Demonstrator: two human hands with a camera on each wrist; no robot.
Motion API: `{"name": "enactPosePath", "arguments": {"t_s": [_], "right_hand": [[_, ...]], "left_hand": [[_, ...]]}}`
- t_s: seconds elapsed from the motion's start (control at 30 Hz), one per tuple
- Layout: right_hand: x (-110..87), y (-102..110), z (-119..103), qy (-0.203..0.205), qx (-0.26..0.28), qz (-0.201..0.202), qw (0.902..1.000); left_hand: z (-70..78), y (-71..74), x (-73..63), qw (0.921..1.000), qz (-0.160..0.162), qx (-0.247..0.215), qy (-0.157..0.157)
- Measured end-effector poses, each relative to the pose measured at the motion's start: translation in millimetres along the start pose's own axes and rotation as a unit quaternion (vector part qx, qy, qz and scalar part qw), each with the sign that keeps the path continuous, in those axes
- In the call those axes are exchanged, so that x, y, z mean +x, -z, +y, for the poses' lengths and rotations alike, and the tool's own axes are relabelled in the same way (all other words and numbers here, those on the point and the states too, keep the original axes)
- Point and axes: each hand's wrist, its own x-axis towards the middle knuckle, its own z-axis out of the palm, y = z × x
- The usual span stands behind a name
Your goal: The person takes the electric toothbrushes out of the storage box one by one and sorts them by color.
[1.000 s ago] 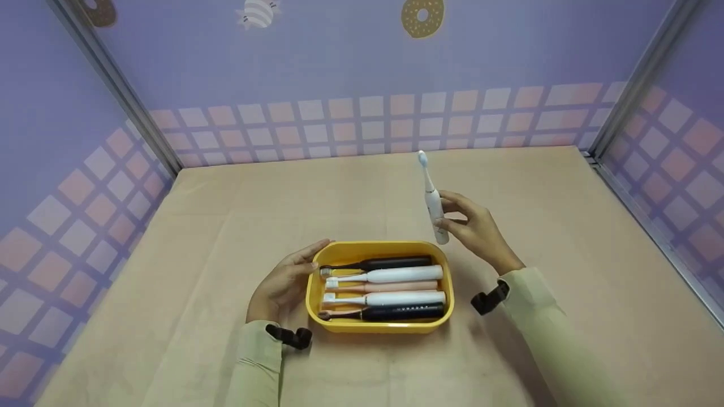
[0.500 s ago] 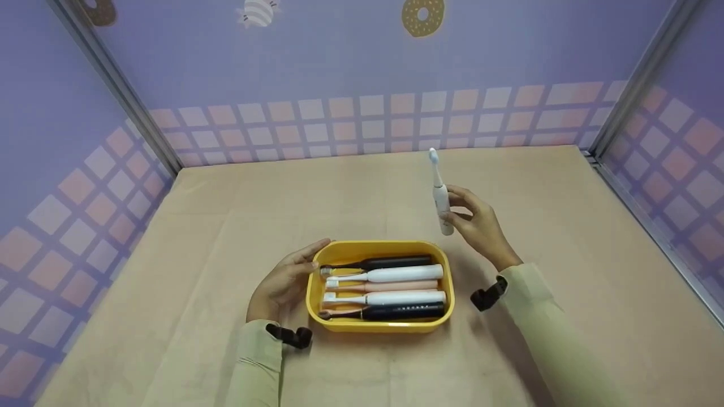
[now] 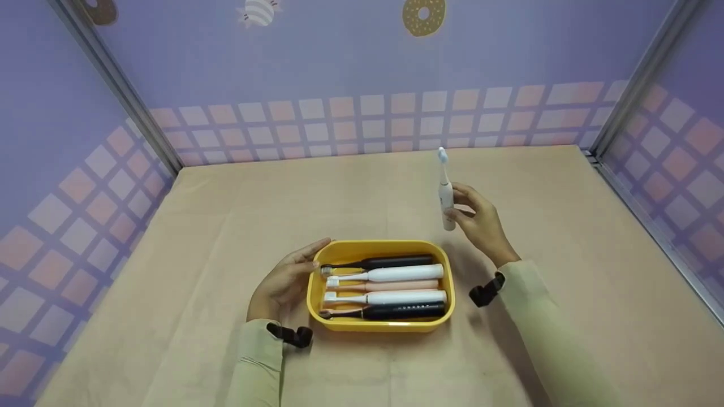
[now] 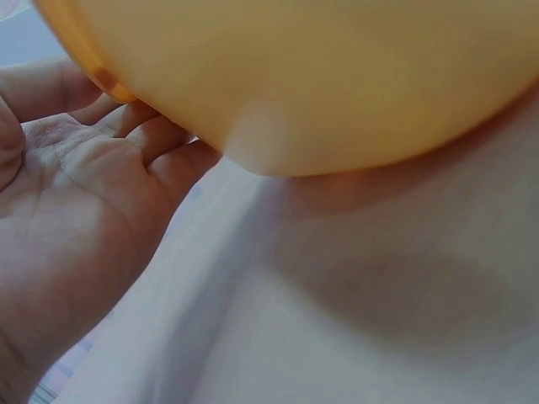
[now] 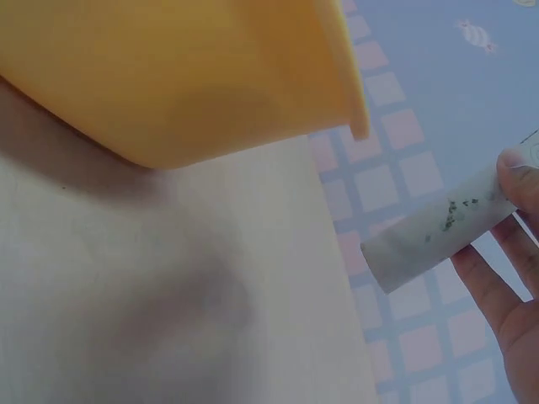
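My right hand [image 3: 479, 220] pinches a white electric toothbrush [image 3: 445, 198] by its handle between thumb and fingers. The brush stands nearly upright, head up, above the table and beyond the box's right rear corner. Green specks show on its handle [image 5: 438, 227] in the right wrist view. At the left end of a yellow box [image 3: 379, 327], my left hand [image 3: 283, 285] grips the rim, thumb on top and fingers against the outer wall [image 4: 295, 93]. Inside lie several electric toothbrushes side by side, heads left: black ones [image 3: 404, 310], white ones [image 3: 404, 273] and a pink one [image 3: 401, 286].
A pale cloth-covered table [image 3: 283, 203] lies under the box. Purple walls [image 3: 350, 51] with a pink and white check band stand at the back and both sides, with metal posts [image 3: 639, 79] at the corners.
My right hand has moved the white toothbrush slightly right and away from me, and the brush has turned more upright. The left hand and the box have stayed in place.
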Motion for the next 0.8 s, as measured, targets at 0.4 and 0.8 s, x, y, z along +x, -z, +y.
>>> {"name": "enactPosePath", "arguments": {"t_s": [0.4, 0.8], "right_hand": [[1.3, -3, 6, -0.013, 0.014, 0.008, 0.9998], [8.0, -9, 26, -0.01, 0.007, 0.03, 0.9995]], "left_hand": [[0.6, -0.4, -0.2, 1.0, 0.003, 0.002, 0.005], [1.3, -2.7, -0.8, 0.9997, 0.022, -0.001, 0.014]]}}
